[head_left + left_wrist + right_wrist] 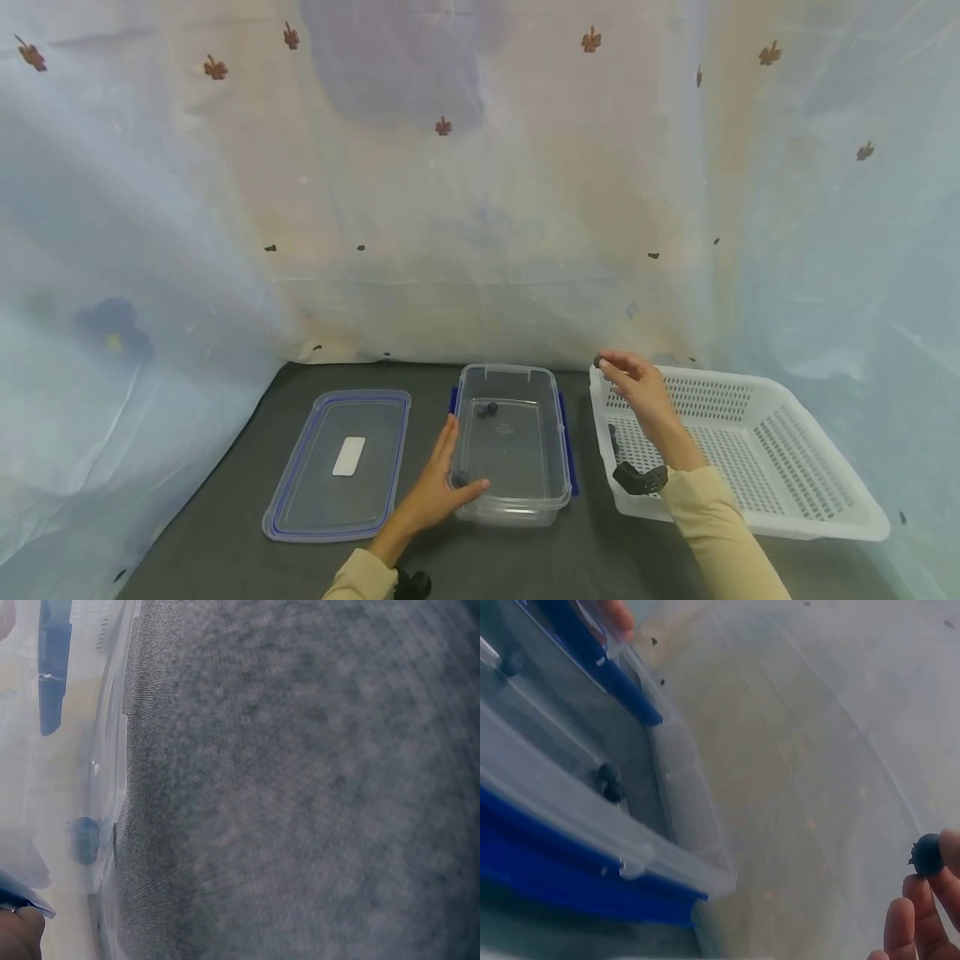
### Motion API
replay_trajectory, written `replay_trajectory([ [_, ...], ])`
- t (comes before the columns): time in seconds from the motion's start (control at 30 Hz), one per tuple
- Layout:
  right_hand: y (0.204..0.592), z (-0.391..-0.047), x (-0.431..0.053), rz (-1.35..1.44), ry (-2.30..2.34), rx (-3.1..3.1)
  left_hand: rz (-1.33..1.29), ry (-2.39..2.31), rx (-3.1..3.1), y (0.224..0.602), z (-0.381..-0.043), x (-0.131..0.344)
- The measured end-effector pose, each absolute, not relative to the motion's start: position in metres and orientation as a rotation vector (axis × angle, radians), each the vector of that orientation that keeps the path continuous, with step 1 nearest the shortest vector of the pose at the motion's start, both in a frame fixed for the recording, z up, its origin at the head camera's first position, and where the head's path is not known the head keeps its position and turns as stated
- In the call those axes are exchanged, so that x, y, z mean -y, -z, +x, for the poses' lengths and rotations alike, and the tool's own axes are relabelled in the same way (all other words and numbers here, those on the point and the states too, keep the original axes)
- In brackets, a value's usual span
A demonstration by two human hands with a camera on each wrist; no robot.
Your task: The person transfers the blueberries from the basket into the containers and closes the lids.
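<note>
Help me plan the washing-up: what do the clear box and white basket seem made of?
Clear box: smooth, glossy, probably plastic; it is see-through with bright highlights along its rim, though glass cannot be ruled out.
White basket: likely moulded plastic, opaque and smooth, with rows of regular slots in its walls.

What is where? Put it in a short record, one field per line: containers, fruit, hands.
Clear box: lid off, on the dark table
Loose blueberries: three visible in the box, two together, one apart
Lid: flat on the table, left of the box
White basket: right of the box
Right hand: pinches a single blueberry
Left hand: at the box's left side
</note>
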State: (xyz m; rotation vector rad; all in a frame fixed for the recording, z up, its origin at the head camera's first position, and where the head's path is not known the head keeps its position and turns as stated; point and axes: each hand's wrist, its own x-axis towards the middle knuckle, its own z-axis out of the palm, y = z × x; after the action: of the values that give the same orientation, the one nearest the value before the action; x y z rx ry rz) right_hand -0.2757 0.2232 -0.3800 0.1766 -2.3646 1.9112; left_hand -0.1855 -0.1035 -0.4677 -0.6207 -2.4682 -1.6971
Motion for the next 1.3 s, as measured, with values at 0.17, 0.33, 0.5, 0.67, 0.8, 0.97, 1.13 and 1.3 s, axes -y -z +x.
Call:
replay_trajectory([
  [0.17,0.379,-0.274,-0.210,0.259,-1.923,2.371,-0.638,1.656,2.486,0.492,-0.198,0.106],
  [0.33,0.383,-0.273,-0.195,0.331,-1.954,2.387,-0.660,1.655,2.476,0.502,-0.204,0.108],
  [0.5,0.387,-0.272,-0.178,0.416,-1.962,2.405,-0.654,1.633,2.486,0.501,-0.205,0.110],
  [0.67,0.396,-0.271,-0.166,0.461,-2.003,2.416,-0.646,1.649,2.483,0.499,-0.201,0.109],
  [0.8,0.399,-0.271,-0.159,0.488,-1.989,2.417,-0.648,1.662,2.468,0.498,-0.201,0.107],
  [0.97,0.400,-0.274,-0.150,0.531,-1.967,2.446,-0.633,1.636,2.484,0.498,-0.203,0.107],
  [1.13,0.401,-0.278,-0.141,0.530,-1.988,2.469,-0.643,1.618,2.495,0.500,-0.205,0.107],
  [1.3,0.404,-0.283,-0.131,0.531,-1.965,2.495,-0.661,1.622,2.491,0.500,-0.204,0.108],
])
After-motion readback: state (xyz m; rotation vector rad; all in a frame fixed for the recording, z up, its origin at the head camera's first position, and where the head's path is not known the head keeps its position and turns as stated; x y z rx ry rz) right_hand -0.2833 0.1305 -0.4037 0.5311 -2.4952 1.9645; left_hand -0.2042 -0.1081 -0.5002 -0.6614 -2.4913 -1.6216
